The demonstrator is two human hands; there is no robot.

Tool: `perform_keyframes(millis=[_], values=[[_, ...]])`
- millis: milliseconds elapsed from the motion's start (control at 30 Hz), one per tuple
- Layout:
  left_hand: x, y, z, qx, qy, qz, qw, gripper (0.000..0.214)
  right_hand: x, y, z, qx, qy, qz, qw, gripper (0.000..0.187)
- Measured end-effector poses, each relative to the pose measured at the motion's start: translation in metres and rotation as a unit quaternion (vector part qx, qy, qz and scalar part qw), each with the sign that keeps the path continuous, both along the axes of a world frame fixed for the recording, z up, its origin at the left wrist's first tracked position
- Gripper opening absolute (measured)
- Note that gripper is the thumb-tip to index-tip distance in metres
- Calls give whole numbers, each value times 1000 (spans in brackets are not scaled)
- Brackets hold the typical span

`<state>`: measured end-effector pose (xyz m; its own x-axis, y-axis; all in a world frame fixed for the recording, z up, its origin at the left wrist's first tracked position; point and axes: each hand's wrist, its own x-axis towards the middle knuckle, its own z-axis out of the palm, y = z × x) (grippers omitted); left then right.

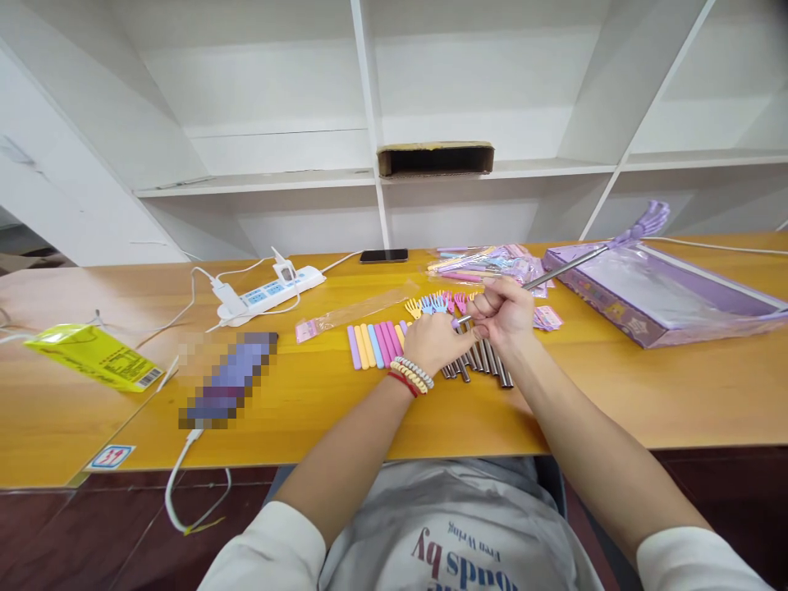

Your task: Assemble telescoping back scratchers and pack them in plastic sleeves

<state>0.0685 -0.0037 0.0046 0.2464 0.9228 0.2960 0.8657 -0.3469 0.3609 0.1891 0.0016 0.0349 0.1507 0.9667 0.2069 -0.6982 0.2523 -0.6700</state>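
Observation:
My right hand (pixel 503 310) is closed in a fist around a thin metal telescopic rod (pixel 570 263) that runs up to the right and ends in a purple plastic hand (pixel 646 220). My left hand (pixel 436 341), with bead bracelets at the wrist, is closed and pinches the rod's near end right next to the right hand. Under both hands lie a row of pastel handle sleeves (pixel 375 345), several small coloured plastic hands (pixel 434 304) and a row of metal tubes (pixel 486 361) on the wooden table (pixel 646 394).
A purple box in clear wrap (pixel 665 295) lies at the right. Packets of finished pieces (pixel 486 264) and a phone (pixel 383 256) lie behind. A white power strip (pixel 271 291) with cables, a yellow packet (pixel 92 357) and a blurred object (pixel 227 379) sit left. White shelves hold a cardboard box (pixel 436 158).

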Motion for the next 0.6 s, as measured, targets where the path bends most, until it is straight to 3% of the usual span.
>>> perform_keyframes(millis=[200, 300, 467, 533, 600], values=[[-3, 6, 5, -10, -38, -20, 999, 65, 19, 0, 16, 13, 59, -9, 998, 44], [-16, 12, 7, 4, -39, -34, 999, 64, 38, -1, 22, 19, 82, -23, 996, 41], [-66, 31, 15, 16, -40, 65, 997, 60, 97, 1, 18, 76, 153, -142, 975, 36], [-81, 39, 18, 56, -94, 102, 989, 55, 109, 6, 11, 53, 150, -127, 979, 36], [-85, 44, 20, 70, -205, 85, 973, 45, 104, 13, 5, 32, 121, -65, 990, 37]])
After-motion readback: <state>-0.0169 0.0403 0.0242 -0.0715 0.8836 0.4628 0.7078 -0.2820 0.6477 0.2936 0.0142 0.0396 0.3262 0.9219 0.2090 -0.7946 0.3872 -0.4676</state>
